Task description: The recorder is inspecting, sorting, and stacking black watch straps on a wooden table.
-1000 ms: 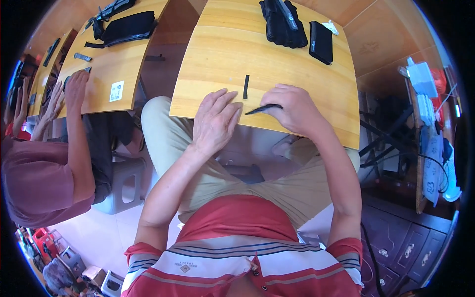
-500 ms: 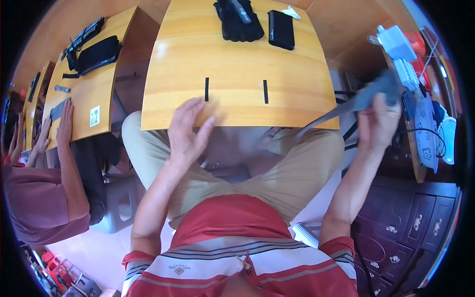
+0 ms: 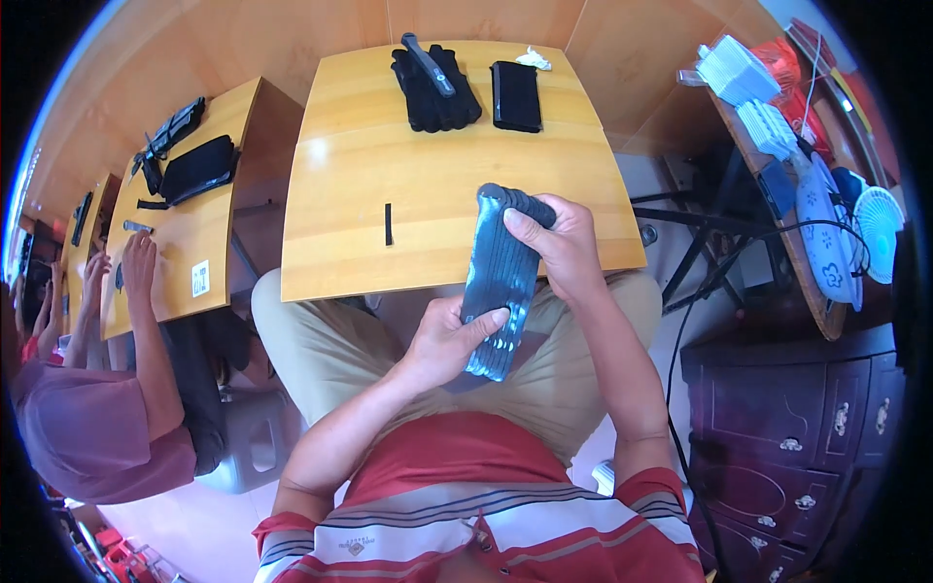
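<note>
Both my hands grip a bundle of long, flat, dark grey pieces with rounded ends [image 3: 496, 282], held tilted over the table's near edge. My right hand [image 3: 566, 243] pinches its upper end, thumb across the front. Lower down, my left hand [image 3: 449, 340] is wrapped round its left side, thumb on the layered face. The exact kind of the pieces is unclear. A short black strip [image 3: 389, 224] lies on the wooden table [image 3: 340, 185], left of the bundle.
Black gloves [image 3: 423, 107] with a slim grey tool [image 3: 428, 64] on top lie far back, beside a black pouch [image 3: 516, 97] and a crumpled white tissue [image 3: 534, 59]. On the left, a co-worker [image 3: 107, 418] sits at another table. A cluttered side table [image 3: 748, 175] stands right.
My right hand has brought the grey bundle from the right side to the middle. My left hand has closed on its lower part. The right-hand black strip no longer shows.
</note>
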`<control>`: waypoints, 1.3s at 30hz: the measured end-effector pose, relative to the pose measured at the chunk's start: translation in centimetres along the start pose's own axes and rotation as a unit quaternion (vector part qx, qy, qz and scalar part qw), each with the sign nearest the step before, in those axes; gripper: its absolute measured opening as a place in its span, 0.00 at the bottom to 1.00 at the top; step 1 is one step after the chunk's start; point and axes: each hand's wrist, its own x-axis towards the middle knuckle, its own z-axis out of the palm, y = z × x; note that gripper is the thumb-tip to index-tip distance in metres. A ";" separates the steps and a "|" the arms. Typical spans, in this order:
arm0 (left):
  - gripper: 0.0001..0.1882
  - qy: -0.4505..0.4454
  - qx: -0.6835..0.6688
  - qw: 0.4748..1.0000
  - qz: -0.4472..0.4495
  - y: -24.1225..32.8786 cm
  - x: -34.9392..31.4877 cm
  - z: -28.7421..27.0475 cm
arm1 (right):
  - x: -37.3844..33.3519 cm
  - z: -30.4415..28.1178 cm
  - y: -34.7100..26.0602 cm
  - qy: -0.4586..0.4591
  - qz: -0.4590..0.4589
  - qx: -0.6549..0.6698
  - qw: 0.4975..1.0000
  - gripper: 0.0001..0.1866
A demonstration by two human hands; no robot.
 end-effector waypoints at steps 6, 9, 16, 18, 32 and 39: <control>0.12 -0.018 -0.020 0.999 -0.023 0.7 1.7 0.0 | 1.7 -1.7 0.8 0.007 0.028 0.017 0.999 0.12; 0.13 -0.019 -0.029 0.999 -0.018 0.7 2.5 0.1 | 2.8 -2.7 0.9 0.006 0.018 -0.004 1.000 0.14; 0.12 0.031 0.030 0.999 0.020 1.2 3.6 0.1 | 4.7 -5.0 -0.3 0.046 -0.030 -0.010 0.998 0.13; 0.11 0.042 0.048 0.998 0.027 1.4 3.9 0.3 | 4.8 -5.7 -1.0 0.037 -0.037 0.000 0.999 0.14; 0.09 0.136 0.005 0.989 0.066 2.0 6.3 -0.5 | 13.0 -9.4 2.8 0.118 -0.068 -0.131 0.982 0.16; 0.10 0.157 -0.051 0.984 0.059 1.4 5.9 -2.1 | 17.9 -9.4 5.1 0.199 -0.101 -0.386 0.895 0.14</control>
